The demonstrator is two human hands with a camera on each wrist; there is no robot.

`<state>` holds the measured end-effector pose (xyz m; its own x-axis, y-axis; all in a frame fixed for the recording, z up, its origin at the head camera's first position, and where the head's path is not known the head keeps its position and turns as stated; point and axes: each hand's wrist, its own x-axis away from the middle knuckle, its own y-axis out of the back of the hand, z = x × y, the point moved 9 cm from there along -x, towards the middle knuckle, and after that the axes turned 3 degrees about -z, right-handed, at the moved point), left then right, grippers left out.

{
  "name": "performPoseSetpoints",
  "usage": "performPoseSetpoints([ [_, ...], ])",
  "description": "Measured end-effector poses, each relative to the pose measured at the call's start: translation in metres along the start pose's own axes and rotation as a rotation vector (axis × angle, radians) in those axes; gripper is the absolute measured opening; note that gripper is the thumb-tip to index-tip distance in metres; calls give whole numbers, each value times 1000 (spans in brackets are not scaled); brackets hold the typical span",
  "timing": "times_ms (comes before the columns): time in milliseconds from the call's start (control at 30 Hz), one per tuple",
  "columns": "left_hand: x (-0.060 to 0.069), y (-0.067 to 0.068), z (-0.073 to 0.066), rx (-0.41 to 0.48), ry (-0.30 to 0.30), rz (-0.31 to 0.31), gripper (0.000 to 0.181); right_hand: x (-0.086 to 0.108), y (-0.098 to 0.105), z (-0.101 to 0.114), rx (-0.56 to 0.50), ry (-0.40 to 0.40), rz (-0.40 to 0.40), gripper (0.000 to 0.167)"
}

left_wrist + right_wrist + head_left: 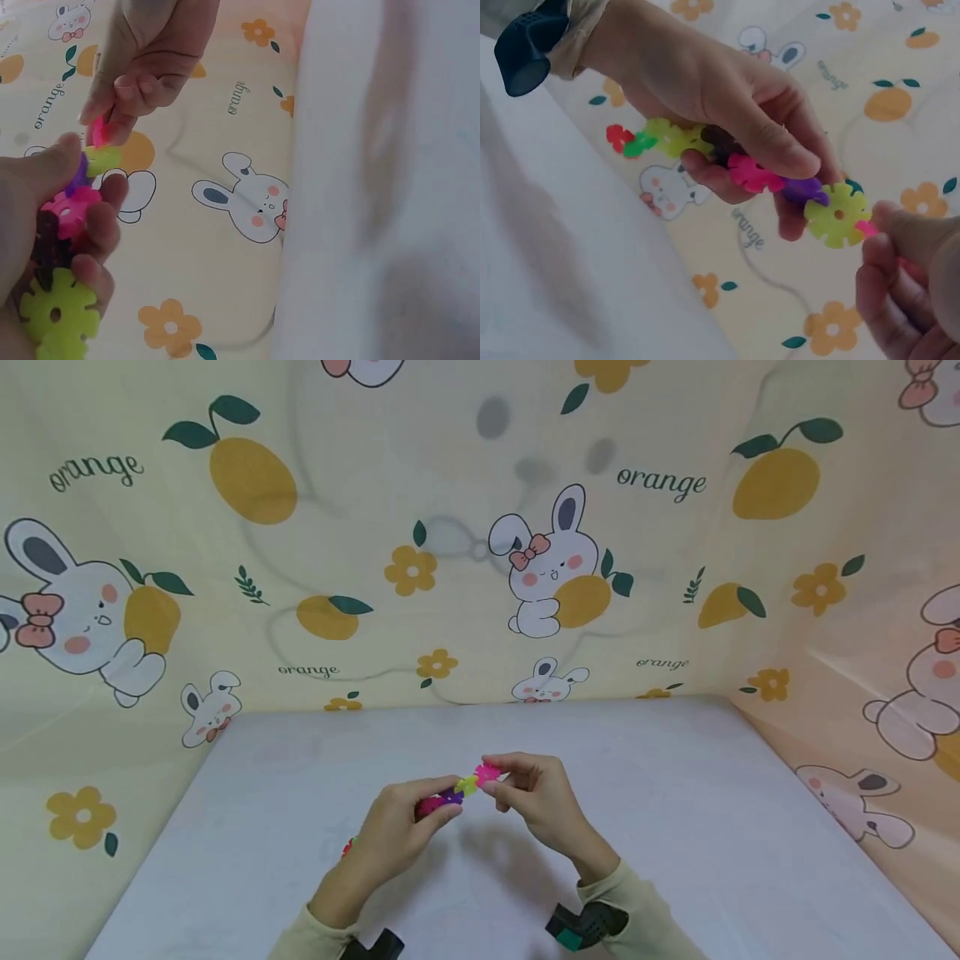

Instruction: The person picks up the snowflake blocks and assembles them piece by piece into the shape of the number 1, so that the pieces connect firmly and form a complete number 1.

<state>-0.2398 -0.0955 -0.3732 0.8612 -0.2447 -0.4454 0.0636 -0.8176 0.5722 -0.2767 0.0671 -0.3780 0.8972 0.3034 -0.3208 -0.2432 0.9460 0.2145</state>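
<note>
My left hand (393, 818) grips a chain of notched plastic snowflake discs between thumb and fingers. In the right wrist view the chain runs from a red disc (618, 137) and a green disc (639, 145) through yellow-green, dark and pink discs (754, 174) to a purple disc (804, 191) and a yellow disc (838, 215). Thumb and fingers of my right hand (540, 797) pinch another pink disc (487, 774). It touches the yellow disc's edge; whether their notches interlock, I cannot tell. Palm and fingers hide parts of the chain's middle.
Both hands are above a white table (675, 827). A cream cloth (450, 460) printed with rabbits, oranges and flowers hangs behind it and along the sides. Dark wrist cameras (588, 925) are strapped at both sleeves.
</note>
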Motion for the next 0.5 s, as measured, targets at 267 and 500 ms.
performPoseSetpoints([
  [267, 0, 5, 1, 27, -29, -96, 31, 4, -3, 2, -24, 62, -120, 29],
  [500, 0, 4, 2, -20, -42, -126, 31, 6, -5, 5, 41, 47, -142, 32],
])
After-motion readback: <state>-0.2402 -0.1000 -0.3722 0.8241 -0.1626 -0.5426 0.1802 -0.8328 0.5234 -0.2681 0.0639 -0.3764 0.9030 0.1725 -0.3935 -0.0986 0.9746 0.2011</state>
